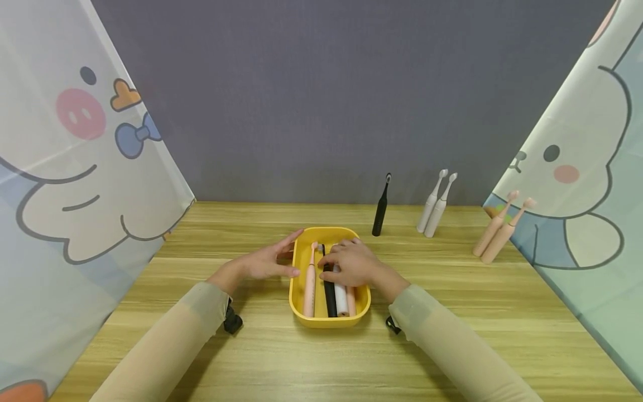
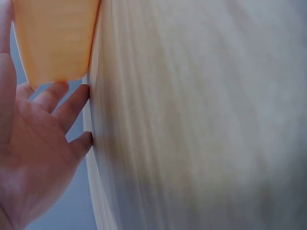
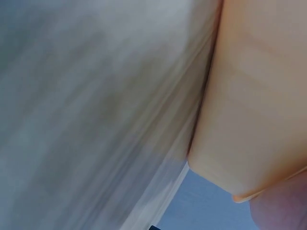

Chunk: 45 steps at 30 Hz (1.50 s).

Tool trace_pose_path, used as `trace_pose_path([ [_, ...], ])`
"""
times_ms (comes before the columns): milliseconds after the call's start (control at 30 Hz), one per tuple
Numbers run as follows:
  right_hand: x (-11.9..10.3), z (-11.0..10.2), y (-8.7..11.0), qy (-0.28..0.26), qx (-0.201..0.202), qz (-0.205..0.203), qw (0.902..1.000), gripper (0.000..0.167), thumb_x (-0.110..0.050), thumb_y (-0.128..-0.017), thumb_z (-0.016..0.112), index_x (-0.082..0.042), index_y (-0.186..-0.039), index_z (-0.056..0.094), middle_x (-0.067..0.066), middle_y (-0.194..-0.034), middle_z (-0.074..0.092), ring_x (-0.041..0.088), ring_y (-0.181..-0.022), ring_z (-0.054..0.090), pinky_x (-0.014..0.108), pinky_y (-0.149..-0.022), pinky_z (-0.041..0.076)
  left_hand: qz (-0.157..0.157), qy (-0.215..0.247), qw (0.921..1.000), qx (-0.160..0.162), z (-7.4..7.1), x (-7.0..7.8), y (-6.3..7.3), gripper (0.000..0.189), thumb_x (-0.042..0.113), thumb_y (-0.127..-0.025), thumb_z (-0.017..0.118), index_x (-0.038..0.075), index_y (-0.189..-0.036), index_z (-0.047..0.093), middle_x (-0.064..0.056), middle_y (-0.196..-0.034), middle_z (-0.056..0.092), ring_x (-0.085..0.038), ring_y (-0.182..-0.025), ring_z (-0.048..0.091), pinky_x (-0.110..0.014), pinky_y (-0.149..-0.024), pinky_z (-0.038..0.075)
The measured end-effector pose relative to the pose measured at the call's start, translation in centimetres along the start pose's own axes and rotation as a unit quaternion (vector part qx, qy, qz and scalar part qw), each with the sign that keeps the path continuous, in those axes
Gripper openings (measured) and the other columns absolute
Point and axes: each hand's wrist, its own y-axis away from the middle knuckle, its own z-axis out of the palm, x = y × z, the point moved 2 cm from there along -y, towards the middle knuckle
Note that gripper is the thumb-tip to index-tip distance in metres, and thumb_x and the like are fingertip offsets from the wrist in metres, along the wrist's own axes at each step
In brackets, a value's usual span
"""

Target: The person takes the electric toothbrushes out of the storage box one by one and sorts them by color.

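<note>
A yellow basket (image 1: 330, 322) stands on the wooden table with several electric toothbrushes lying in it. At its left lies a pink toothbrush (image 1: 309, 293). Further right are a black toothbrush (image 1: 330, 298), a white toothbrush (image 1: 341, 300) and another pink toothbrush (image 1: 351, 301). My left hand (image 1: 263, 262) is at the basket's left side, fingers spread and touching its outer wall (image 2: 57, 43) in the left wrist view. Inside the basket, my right hand (image 1: 351, 262) lies over the brushes. Its thumb and index finger stay apart across the black handle; the hand covers the other brushes' upper parts.
Behind the basket a black toothbrush (image 1: 380, 212) stands upright. To its right stand two white toothbrushes (image 1: 435, 215), then two pink toothbrushes (image 1: 499, 237) near the right edge. A grey panel (image 1: 321, 100) closes the back, with printed cartoon sheets at both sides.
</note>
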Motion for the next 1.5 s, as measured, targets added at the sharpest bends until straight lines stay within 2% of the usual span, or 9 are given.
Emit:
trace_pose_path([
  [267, 0.0, 0.1, -0.2, -0.016, 0.002, 0.003, 0.9999, 0.040, -0.059, -0.105, 0.064, -0.035, -0.135, 0.077, -0.003, -0.137, 0.076, 0.031, -0.146, 0.057, 0.060, -0.129, 0.036, 0.002, 0.002, 1.0000, 0.001, 0.0, -0.2, 0.1, 0.118, 0.054, -0.097, 0.082, 0.038, -0.178, -0.003, -0.016, -0.183, 0.025, -0.044, -0.167, 0.029, -0.075, -0.131, 0.025],
  [467, 0.2, 0.1, 0.0, -0.079, 0.027, 0.015, 0.9964, 0.041, -0.055, -0.105, 0.068, -0.031, -0.137, 0.076, -0.004, -0.129, 0.077, 0.031, -0.145, 0.057, 0.063, -0.130, 0.032, -0.002, -0.006, 1.0000, 0.005, 0.0, -0.1, 0.3, 0.117, 0.056, -0.097, 0.081, 0.042, -0.177, -0.003, -0.018, -0.183, 0.023, -0.046, -0.167, 0.028, -0.077, -0.130, 0.024],
  [600, 0.3, 0.2, 0.0, -0.112, 0.042, 0.021, 0.9926, 0.043, -0.054, -0.105, 0.069, -0.030, -0.140, 0.074, -0.002, -0.141, 0.074, 0.034, -0.151, 0.054, 0.067, -0.132, 0.027, -0.007, -0.006, 0.9999, 0.006, 0.0, -0.1, 0.3, 0.115, 0.055, -0.097, 0.081, 0.044, -0.176, -0.002, -0.016, -0.183, 0.022, -0.045, -0.167, 0.027, -0.077, -0.130, 0.024],
  [700, 0.4, 0.2, 0.2, -0.129, 0.055, 0.021, 0.9899, 0.044, -0.053, -0.104, 0.070, -0.029, -0.141, 0.074, -0.002, -0.139, 0.074, 0.032, -0.148, 0.056, 0.067, -0.132, 0.028, -0.011, -0.003, 0.9999, 0.007, 0.1, -0.1, 0.3, 0.114, 0.053, -0.098, 0.081, 0.043, -0.177, -0.002, -0.014, -0.183, 0.022, -0.043, -0.167, 0.027, -0.077, -0.130, 0.024],
  [833, 0.5, 0.1, 0.4, -0.158, 0.076, 0.015, 0.9844, 0.045, -0.050, -0.104, 0.074, -0.025, -0.141, 0.074, -0.005, -0.125, 0.075, 0.027, -0.138, 0.060, 0.064, -0.128, 0.035, -0.010, 0.004, 0.9999, 0.006, 0.2, 0.1, 0.4, 0.114, 0.051, -0.099, 0.081, 0.041, -0.177, -0.002, -0.013, -0.183, 0.023, -0.043, -0.167, 0.027, -0.077, -0.130, 0.024],
  [1033, 0.5, -0.2, 0.6, -0.216, 0.106, 0.011, 0.9706, 0.048, -0.047, -0.102, 0.078, -0.021, -0.142, 0.074, -0.004, -0.119, 0.073, 0.028, -0.128, 0.062, 0.061, -0.118, 0.041, -0.003, 0.004, 1.0000, 0.003, 0.1, 0.2, 0.3, 0.118, 0.055, -0.097, 0.081, 0.038, -0.178, -0.003, -0.014, -0.183, 0.022, -0.043, -0.167, 0.028, -0.076, -0.130, 0.025],
  [1167, 0.6, -0.4, 0.8, -0.232, 0.119, 0.008, 0.9654, 0.049, -0.047, -0.101, 0.080, -0.023, -0.143, 0.073, -0.005, -0.117, 0.072, 0.029, -0.128, 0.062, 0.065, -0.124, 0.035, -0.004, 0.007, 1.0000, 0.001, 0.1, 0.1, 0.2, 0.118, 0.054, -0.097, 0.082, 0.037, -0.178, -0.003, -0.013, -0.184, 0.022, -0.043, -0.167, 0.028, -0.076, -0.130, 0.024],
  [1300, 0.5, -0.7, 1.0, -0.252, 0.125, 0.008, 0.9596, 0.051, -0.046, -0.099, 0.082, -0.022, -0.143, 0.073, -0.005, -0.124, 0.074, 0.026, -0.131, 0.062, 0.067, -0.130, 0.025, -0.004, 0.005, 1.0000, 0.000, 0.1, 0.1, 0.0, 0.117, 0.051, -0.098, 0.082, 0.038, -0.178, -0.003, -0.013, -0.184, 0.023, -0.042, -0.167, 0.027, -0.076, -0.131, 0.022],
  [1500, 0.3, -1.1, 1.2, -0.318, 0.142, -0.005, 0.9374, 0.048, -0.036, -0.098, 0.086, -0.019, -0.141, 0.073, 0.002, -0.128, 0.071, 0.031, -0.121, 0.067, 0.057, -0.112, 0.054, -0.007, -0.007, 1.0000, 0.003, 0.0, 0.1, 0.0, 0.117, 0.051, -0.098, 0.082, 0.039, -0.177, -0.002, -0.013, -0.184, 0.022, -0.042, -0.168, 0.027, -0.076, -0.131, 0.021],
])
